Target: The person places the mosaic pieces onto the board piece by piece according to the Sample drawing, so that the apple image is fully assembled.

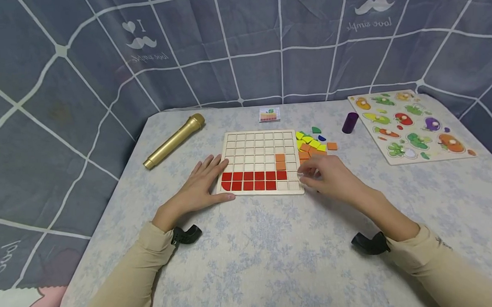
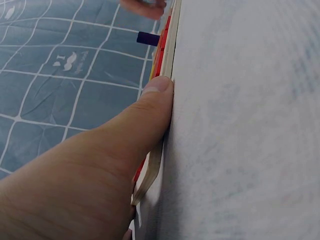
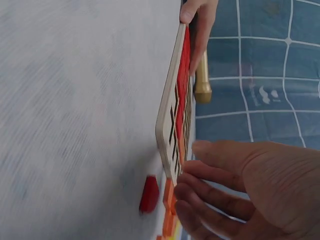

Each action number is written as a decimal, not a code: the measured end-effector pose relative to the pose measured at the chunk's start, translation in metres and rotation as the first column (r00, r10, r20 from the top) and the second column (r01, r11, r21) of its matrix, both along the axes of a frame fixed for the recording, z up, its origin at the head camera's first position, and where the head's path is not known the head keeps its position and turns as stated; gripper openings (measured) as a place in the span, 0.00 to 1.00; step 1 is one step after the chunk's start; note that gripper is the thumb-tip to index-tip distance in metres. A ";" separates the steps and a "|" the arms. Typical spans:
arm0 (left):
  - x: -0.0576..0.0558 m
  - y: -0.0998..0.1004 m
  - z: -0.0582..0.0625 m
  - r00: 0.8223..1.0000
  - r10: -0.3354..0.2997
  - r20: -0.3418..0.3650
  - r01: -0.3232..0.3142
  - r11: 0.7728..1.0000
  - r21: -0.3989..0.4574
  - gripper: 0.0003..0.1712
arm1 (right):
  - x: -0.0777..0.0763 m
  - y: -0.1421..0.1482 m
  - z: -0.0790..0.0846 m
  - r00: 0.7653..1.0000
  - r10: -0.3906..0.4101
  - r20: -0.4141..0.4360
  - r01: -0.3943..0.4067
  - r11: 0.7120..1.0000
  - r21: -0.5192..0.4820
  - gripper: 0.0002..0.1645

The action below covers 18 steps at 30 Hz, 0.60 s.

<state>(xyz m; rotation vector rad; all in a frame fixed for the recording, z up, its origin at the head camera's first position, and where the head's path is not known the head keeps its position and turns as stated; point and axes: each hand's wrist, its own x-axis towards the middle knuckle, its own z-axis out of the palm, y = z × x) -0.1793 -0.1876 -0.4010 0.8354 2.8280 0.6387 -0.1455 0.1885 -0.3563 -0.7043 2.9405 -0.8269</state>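
My left hand (image 1: 203,183) rests at the left edge of a wooden grid board (image 1: 249,144), fingers spread, thumb along the near edge. In the left wrist view its thumb (image 2: 150,105) touches the board's side. Red tiles (image 1: 248,176) fill most of the two nearest rows, with a rounded one at the corner. Orange tiles (image 1: 280,162) stand in a column above. At the board's right edge hovers my right hand (image 1: 331,177), fingers loosely bent, with nothing visible between them. Below it, the right wrist view shows a red piece (image 3: 149,194) on the table.
Loose orange, yellow, green and blue pieces (image 1: 311,143) lie right of the board. Behind it stands a small picture card (image 1: 269,114). A gold microphone (image 1: 174,142) lies left; a purple cylinder (image 1: 350,123) and a vegetable puzzle board (image 1: 409,123) are at right.
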 end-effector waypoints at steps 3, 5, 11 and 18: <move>0.000 0.001 0.001 1.000 -0.003 0.007 0.003 1.000 0.002 0.60 | 0.007 0.012 0.002 0.998 -0.041 0.055 0.038 0.997 0.060 0.16; 0.000 0.001 0.002 1.000 -0.003 0.008 0.003 1.000 0.004 0.60 | 0.011 0.017 0.002 0.995 -0.053 0.088 0.045 0.994 0.095 0.21; 0.001 0.001 0.003 1.000 -0.002 0.006 0.002 1.000 0.010 0.60 | 0.016 0.025 -0.002 0.994 -0.028 0.106 0.018 0.995 0.094 0.16; 0.001 0.001 0.002 1.000 -0.001 0.010 0.001 1.000 0.011 0.60 | 0.015 0.027 -0.007 0.989 -0.037 0.140 0.031 0.999 0.044 0.11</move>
